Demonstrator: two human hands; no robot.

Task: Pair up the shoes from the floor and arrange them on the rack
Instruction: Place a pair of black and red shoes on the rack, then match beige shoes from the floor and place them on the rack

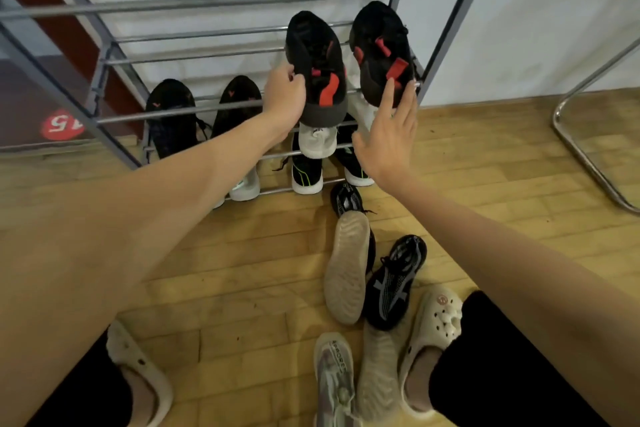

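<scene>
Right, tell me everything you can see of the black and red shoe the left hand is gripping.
The shoe is a black high-top, seemingly fabric, with red tabs and a dark grey heel. It lies on a middle shelf of the rack, toe pointing to the wall, heel overhanging the front bar. The left hand pinches its left side near the collar. Its mate lies just to the right, the right hand open against its heel.
</scene>
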